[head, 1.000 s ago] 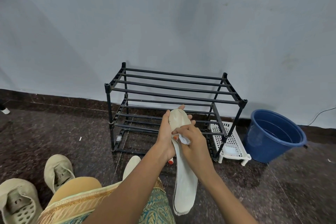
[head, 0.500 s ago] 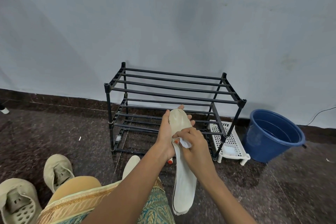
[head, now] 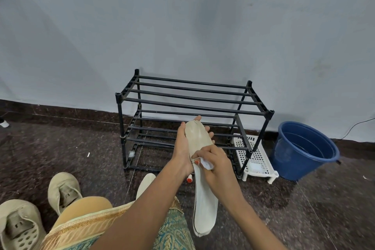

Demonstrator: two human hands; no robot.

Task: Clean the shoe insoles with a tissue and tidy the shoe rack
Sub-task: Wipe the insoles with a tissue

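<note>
Two bare forearms rise from the bottom edge of the frame, past a patterned garment and two beige shoes (head: pixel 63 191) at lower left, and meet at centre. The left hand (head: pixel 183 148) cradles a pale insole (head: pixel 205 199) from behind, thumb along its left edge and fingertips showing past its right edge. The right hand (head: pixel 218 165) pinches a small white tissue (head: pixel 207 164) between thumb and curled fingers and presses it on the insole's face, partway along. The insole's long axis runs almost straight up the frame: its near end hangs low at centre, its far end points at the black shoe rack (head: pixel 194 105) against the wall. A second insole (head: pixel 145 185) lies on the dark floor left of the arms. A white perforated stand (head: pixel 257 158) and a blue bucket (head: pixel 304 150) sit right of the rack.
</note>
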